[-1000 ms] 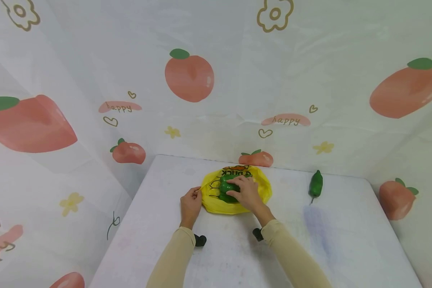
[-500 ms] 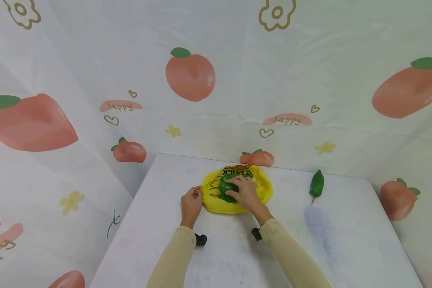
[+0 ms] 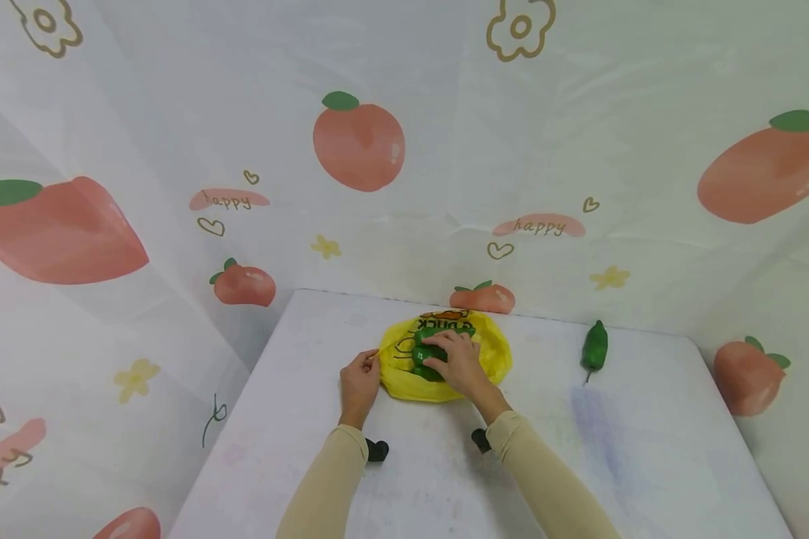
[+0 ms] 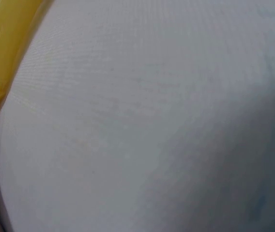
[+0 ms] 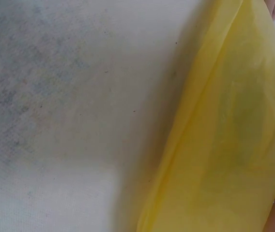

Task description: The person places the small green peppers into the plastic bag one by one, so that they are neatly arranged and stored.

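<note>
A yellow plastic bag (image 3: 414,388) with black lettering lies near the back of the table, its mouth spread. Inside the mouth sits a glossy, lobed green bell pepper (image 3: 421,355). My right hand (image 3: 464,365) grips the bell pepper from the right, thumb and fingers around it. At the bag's left edge, my left hand (image 3: 359,382) pinches the rim between thumb and fingers. In the right wrist view, the bag's wall (image 5: 224,145) covers most of the bell pepper, and a sliver of green shows past its edge. Only a fold of the bag (image 4: 4,48) shows in the left wrist view.
A long green chili pepper (image 3: 595,346) lies on the white table (image 3: 661,419), right of the bag. Behind and along both sides hangs a pale cloth (image 3: 418,247) printed with fruit. Black wrist camera mounts (image 3: 377,451) hang under both sleeves.
</note>
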`<action>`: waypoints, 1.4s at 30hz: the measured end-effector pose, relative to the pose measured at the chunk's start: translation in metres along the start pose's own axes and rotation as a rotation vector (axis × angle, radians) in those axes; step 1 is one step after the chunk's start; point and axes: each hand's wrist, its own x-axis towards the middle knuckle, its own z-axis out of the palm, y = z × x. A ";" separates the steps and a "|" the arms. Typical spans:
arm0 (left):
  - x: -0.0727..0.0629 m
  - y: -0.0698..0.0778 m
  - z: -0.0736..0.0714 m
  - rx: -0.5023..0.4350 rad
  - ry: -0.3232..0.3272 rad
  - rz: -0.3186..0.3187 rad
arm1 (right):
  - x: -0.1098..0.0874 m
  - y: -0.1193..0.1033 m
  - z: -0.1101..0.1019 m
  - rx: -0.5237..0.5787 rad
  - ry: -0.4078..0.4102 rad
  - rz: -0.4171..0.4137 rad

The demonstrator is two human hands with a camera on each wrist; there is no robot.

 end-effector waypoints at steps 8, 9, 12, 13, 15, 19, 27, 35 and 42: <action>-0.001 -0.002 0.002 -0.005 0.008 0.028 | -0.004 0.000 -0.005 -0.069 0.050 -0.028; -0.001 -0.002 0.002 -0.003 0.011 0.035 | -0.005 0.000 -0.006 -0.085 0.055 -0.034; 0.000 -0.003 0.002 0.003 0.018 0.046 | -0.008 0.000 -0.011 -0.135 0.057 -0.041; -0.001 -0.003 0.002 0.005 0.019 0.045 | -0.008 0.001 -0.012 -0.150 0.058 -0.046; -0.001 -0.002 0.002 0.004 0.018 0.042 | -0.010 0.002 -0.015 -0.179 0.056 -0.054; -0.001 -0.001 0.001 0.007 0.016 0.024 | -0.013 0.007 -0.017 -0.249 0.041 -0.058; -0.003 0.002 0.001 0.024 0.014 0.007 | -0.019 0.019 -0.022 -0.409 -0.015 -0.031; -0.004 0.003 0.001 0.032 0.014 0.007 | -0.026 0.030 -0.030 -0.443 -0.025 -0.002; -0.003 0.003 0.001 0.042 0.017 0.008 | -0.030 0.040 -0.039 -0.457 -0.045 0.016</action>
